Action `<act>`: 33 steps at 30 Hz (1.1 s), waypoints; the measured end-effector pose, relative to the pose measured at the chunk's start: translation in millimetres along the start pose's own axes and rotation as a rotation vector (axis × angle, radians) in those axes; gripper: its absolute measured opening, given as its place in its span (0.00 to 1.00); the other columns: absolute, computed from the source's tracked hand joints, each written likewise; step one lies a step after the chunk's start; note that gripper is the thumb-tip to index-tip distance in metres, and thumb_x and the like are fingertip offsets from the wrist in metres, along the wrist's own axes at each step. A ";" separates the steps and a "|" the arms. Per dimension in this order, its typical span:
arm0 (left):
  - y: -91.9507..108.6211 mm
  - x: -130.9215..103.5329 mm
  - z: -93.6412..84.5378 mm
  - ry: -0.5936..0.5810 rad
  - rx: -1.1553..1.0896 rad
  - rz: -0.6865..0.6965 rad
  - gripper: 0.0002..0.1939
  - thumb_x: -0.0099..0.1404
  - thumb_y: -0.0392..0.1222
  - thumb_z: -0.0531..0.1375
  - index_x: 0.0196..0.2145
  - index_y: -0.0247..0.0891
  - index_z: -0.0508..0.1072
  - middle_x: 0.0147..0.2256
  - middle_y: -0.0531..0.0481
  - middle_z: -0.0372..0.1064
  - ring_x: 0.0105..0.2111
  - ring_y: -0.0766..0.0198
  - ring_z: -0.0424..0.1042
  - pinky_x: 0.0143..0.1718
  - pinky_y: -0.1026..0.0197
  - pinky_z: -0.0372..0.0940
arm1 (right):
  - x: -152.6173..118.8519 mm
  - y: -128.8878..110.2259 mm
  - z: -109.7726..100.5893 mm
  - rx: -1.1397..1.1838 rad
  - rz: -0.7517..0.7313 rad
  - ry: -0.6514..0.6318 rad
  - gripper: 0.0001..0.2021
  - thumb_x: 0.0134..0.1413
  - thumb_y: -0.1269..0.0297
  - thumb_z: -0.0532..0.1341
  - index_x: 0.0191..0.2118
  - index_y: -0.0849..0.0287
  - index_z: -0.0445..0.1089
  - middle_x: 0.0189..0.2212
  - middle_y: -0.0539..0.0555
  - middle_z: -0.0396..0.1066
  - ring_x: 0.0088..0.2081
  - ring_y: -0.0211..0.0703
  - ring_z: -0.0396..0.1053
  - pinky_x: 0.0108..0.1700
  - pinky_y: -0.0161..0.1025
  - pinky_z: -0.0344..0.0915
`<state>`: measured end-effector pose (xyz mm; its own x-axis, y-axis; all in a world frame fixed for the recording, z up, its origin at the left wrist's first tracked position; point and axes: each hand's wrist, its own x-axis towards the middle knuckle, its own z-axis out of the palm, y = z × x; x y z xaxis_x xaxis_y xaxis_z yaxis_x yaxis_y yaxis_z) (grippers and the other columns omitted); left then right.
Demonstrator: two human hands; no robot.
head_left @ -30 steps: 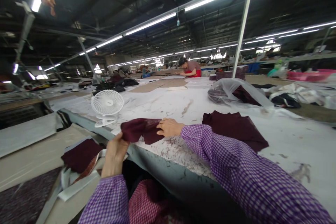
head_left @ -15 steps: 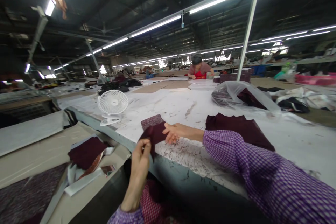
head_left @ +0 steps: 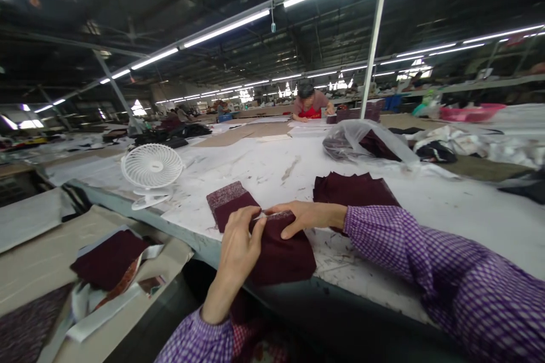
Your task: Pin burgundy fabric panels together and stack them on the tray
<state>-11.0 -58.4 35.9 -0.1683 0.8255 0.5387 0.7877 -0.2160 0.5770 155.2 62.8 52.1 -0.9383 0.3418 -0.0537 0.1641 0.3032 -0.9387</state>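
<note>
A maroon fabric piece [head_left: 284, 255] hangs over the near table edge, its upper edge between my two hands. My left hand [head_left: 239, 238] grips its left corner, thumb and fingers close together. From the right, my right hand [head_left: 304, 217] holds the same upper edge, thumb on the front and fingers behind. A narrow pale strip shows along that edge between the hands. Just beyond my left hand lies a small pile of maroon and speckled fabric [head_left: 227, 195]. A larger stack of maroon pieces [head_left: 349, 188] rests behind my right forearm, partly hidden by it.
A white fan [head_left: 152, 167] stands at the table's left edge. A clear plastic bag [head_left: 334, 142] with dark cloth lies at the back right. Fabric scraps [head_left: 110, 258] sit on a lower surface at left. Across the table [head_left: 255, 164] a person [head_left: 310, 105] leans over, near a pole [head_left: 374, 39].
The maroon piece has been turned and spread out at the table edge. My right hand, earlier open beside it, now holds its upper edge with my left. The view has shifted right.
</note>
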 end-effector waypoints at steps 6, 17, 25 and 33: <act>22.6 31.0 4.1 -0.297 0.194 -0.175 0.13 0.62 0.50 0.57 0.35 0.41 0.77 0.34 0.48 0.76 0.37 0.57 0.72 0.38 0.58 0.61 | 5.7 4.7 -1.3 0.015 -0.024 0.022 0.33 0.38 0.67 0.69 0.55 0.61 0.66 0.53 0.57 0.67 0.55 0.48 0.62 0.57 0.44 0.58; -25.3 45.5 45.2 -0.262 0.031 -0.167 0.10 0.57 0.32 0.60 0.37 0.38 0.77 0.33 0.50 0.75 0.36 0.63 0.72 0.39 0.63 0.62 | 9.1 20.1 -27.9 -0.605 0.093 0.256 0.31 0.46 0.69 0.65 0.58 0.68 0.61 0.37 0.56 0.74 0.36 0.43 0.70 0.41 0.39 0.64; -22.9 49.0 56.3 -0.350 0.361 -0.036 0.14 0.65 0.37 0.54 0.43 0.44 0.77 0.40 0.49 0.72 0.42 0.60 0.71 0.40 0.62 0.62 | 13.7 28.9 -48.0 -1.035 -0.126 0.291 0.13 0.54 0.76 0.55 0.41 0.65 0.75 0.31 0.56 0.74 0.31 0.38 0.69 0.39 0.34 0.61; -22.4 53.5 56.0 -0.394 0.416 -0.034 0.14 0.66 0.39 0.53 0.44 0.49 0.76 0.41 0.51 0.71 0.42 0.61 0.70 0.36 0.63 0.60 | 30.2 36.1 -57.5 -1.145 -0.186 0.180 0.11 0.55 0.75 0.55 0.40 0.64 0.74 0.36 0.58 0.72 0.38 0.40 0.68 0.43 0.36 0.60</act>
<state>-4.5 19.8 17.3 -0.0266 0.9777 0.2084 0.9660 -0.0284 0.2568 150.3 135.2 36.1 -0.9350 0.3012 0.1870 0.2936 0.9535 -0.0680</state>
